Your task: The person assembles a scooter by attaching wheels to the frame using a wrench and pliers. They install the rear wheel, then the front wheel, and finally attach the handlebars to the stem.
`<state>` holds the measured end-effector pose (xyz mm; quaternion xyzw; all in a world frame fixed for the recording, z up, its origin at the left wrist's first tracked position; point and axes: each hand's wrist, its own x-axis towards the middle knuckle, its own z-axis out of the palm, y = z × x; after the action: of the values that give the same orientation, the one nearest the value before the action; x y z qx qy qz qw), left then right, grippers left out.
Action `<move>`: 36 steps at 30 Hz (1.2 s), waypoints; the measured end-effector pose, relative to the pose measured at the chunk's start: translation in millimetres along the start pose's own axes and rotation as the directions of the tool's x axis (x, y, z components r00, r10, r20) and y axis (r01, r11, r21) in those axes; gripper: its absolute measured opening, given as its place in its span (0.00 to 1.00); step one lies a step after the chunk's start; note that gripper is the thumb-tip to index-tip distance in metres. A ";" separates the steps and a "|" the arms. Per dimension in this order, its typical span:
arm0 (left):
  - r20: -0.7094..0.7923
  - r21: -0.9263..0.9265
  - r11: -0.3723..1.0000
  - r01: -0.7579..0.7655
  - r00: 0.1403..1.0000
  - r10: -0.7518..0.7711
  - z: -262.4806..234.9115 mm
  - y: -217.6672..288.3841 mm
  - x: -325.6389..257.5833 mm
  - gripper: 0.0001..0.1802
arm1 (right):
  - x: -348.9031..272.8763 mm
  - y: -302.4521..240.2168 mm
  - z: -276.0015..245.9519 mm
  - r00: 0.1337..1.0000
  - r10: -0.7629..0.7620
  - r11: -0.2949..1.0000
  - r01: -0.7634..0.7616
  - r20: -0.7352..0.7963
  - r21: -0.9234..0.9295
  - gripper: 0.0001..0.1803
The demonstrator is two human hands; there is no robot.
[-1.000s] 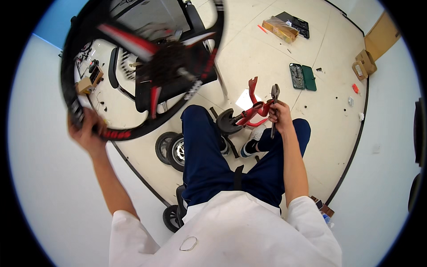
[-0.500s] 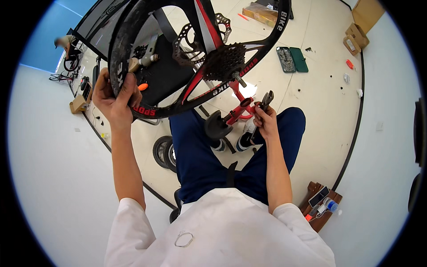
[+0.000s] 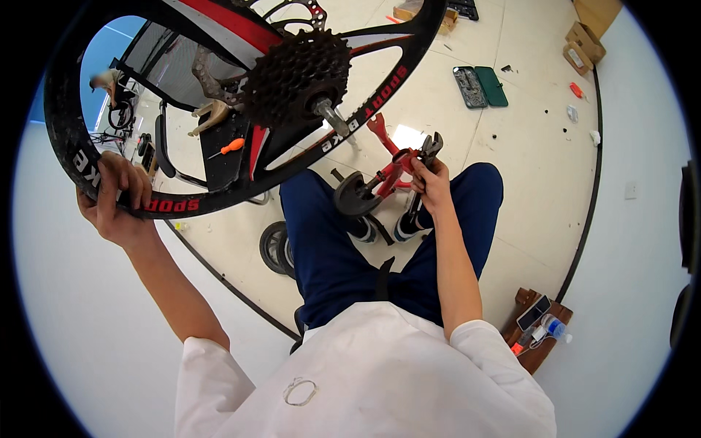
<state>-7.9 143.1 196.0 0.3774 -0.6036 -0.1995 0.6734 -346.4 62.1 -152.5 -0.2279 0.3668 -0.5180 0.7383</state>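
My left hand (image 3: 117,197) is closed round the rim of a black and red bicycle wheel (image 3: 171,206), near its lower left. The wheel is raised and tilted, its dark sprocket cassette (image 3: 296,77) and axle facing me, a brake disc (image 3: 215,77) behind. Wrapped in my right hand (image 3: 432,182) is a dark jawed hand tool (image 3: 431,148), its head pointing up; whether it is a wrench or pliers I cannot tell. Just beside that hand, between my legs, stands a red bicycle frame (image 3: 391,171) with a black rounded part (image 3: 358,196) on it.
Behind the wheel is a black surface with an orange screwdriver (image 3: 232,146). Two small tyres (image 3: 274,248) lie by my left leg. Farther off are an open green case (image 3: 489,86) and cardboard boxes (image 3: 584,47). A wooden stool (image 3: 544,354) holds a phone and bottle. Another person sits far left.
My left hand has swung the wheel left and closer, so the cassette looks larger. My right hand has shifted only slightly, still holding the tool.
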 end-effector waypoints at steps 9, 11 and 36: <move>-0.017 0.003 0.994 0.113 0.994 -0.112 22.9 -19.9 -21.8 0.08 | -1.4 9.6 3.5 0.998 -0.033 0.999 0.033 -0.060 0.003 0.08; -0.057 -0.013 0.987 0.158 0.986 -0.158 35.1 -36.5 -32.3 0.10 | -2.6 10.5 -0.6 0.994 -0.058 0.998 0.058 -0.091 -0.004 0.08; 0.045 0.124 0.908 0.400 0.912 -0.408 112.7 -129.6 -76.5 0.13 | -3.6 14.3 -2.9 0.996 -0.055 0.995 0.061 -0.072 0.082 0.07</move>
<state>-107.0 86.0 46.7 0.5241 -0.5456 -0.3135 0.5739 -340.8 70.7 -163.5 -0.1891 0.3634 -0.5617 0.7188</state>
